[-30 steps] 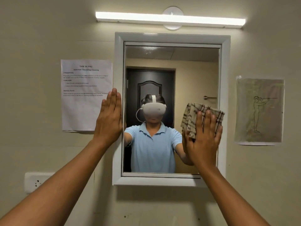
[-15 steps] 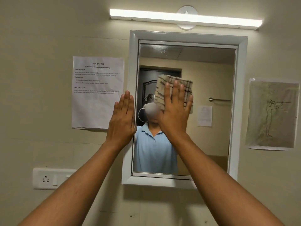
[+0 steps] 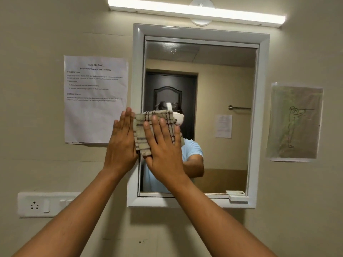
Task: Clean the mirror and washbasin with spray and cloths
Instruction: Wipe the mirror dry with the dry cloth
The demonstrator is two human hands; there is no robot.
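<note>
— Checked cloth (image 3: 154,130), folded thick, is pinned flat to the mirror (image 3: 213,127) under the right hand (image 3: 163,147). Why a flat palm and no fist?

— My guess: an open palm spreads the push, so the whole pad meets the glass. That grip is not closed round anything — fingers straight and slightly spread, pressing the cloth against the mirror at its left side, about mid-height, where it overlaps the white frame (image 3: 136,89).

— And the left hand (image 3: 121,145)?

— Empty, fingers straight and together, laid flat across the frame's left edge and the wall (image 3: 37,127). It looks like a brace for leaning in, just beside the cloth.

— Anything else in the room?

— A tube light (image 3: 196,13) above the mirror, a printed sheet (image 3: 95,99) on the wall to the left, a drawing (image 3: 294,122) to the right, a socket plate (image 3: 48,204) low on the left. A faint smear shows near the top of the glass. No spray bottle and no washbasin are in view, so I judge that part is not yet reached.
</note>
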